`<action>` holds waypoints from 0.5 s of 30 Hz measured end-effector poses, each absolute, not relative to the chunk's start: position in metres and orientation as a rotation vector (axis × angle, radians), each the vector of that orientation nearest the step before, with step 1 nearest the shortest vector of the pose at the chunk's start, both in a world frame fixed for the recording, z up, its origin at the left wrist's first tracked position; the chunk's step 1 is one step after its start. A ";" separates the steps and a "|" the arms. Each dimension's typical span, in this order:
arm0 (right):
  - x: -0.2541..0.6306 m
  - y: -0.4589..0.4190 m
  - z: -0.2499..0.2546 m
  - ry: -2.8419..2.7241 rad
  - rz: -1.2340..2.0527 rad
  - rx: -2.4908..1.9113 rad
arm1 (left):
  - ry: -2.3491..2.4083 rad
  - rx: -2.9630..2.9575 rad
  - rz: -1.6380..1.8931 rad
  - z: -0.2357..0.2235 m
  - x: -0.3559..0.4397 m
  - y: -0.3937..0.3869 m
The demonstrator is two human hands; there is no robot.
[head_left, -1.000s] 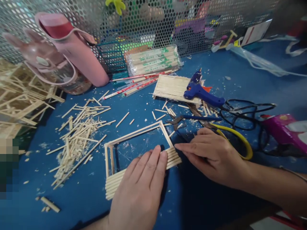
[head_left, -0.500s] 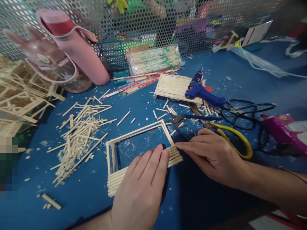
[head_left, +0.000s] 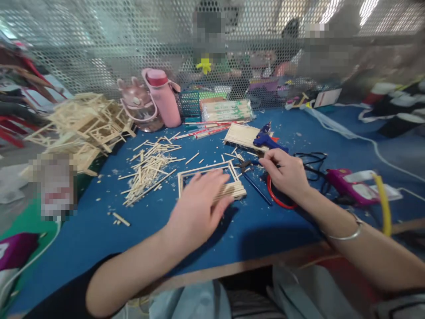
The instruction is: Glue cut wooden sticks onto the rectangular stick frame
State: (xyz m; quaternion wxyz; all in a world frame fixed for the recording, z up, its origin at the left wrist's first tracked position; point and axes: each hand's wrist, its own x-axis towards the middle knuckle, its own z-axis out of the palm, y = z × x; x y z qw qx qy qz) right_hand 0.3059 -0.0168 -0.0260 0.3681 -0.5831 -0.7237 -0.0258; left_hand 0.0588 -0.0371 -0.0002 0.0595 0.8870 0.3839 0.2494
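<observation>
We find the left hand (head_left: 199, 206) laid over the stick frame (head_left: 236, 190), fingers extended and the thumb spread away from them; a moment ago the thumb lay closer in. The palm hides the contact, so we cannot tell whether it presses or merely covers. The frame lies flat on the blue table (head_left: 149, 241), its slatted side nearest the person, its far rail visible past the fingers.

The right hand (head_left: 287, 170) has left the frame's right end, where its fingertip was just beside the slats. We now note it to the right of the frame, fingers curled toward the thumb, above a red handle (head_left: 274, 200); we cannot confirm a grip. In our judgement, handling at the slat ends is interrupted: only the left hand attends the frame, and the right is occupied among the tools.

Just right of the frame lie blue-handled pliers (head_left: 257, 189). Beyond the frame, toward its right, we record a slatted panel (head_left: 241, 134) with a blue glue gun (head_left: 266, 140) against it. Left of the frame is a heap of cut sticks (head_left: 146, 177); well behind it, a packet of sticks (head_left: 227, 110) and a pink bottle (head_left: 165, 103).
</observation>
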 end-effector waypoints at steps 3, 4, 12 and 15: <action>0.294 -0.033 -0.021 -2.025 -0.125 -1.333 | 1.410 2.421 1.117 0.020 0.032 -0.024; 0.287 -0.040 -0.021 -2.085 -0.140 -1.275 | 1.460 2.335 1.205 0.020 0.021 -0.015; 0.223 -0.080 -0.042 -2.465 -0.252 -1.279 | 1.633 2.107 1.072 -0.044 -0.026 0.048; 0.216 -0.084 -0.048 -2.524 -0.248 -1.411 | 1.606 2.115 1.054 -0.050 -0.026 0.046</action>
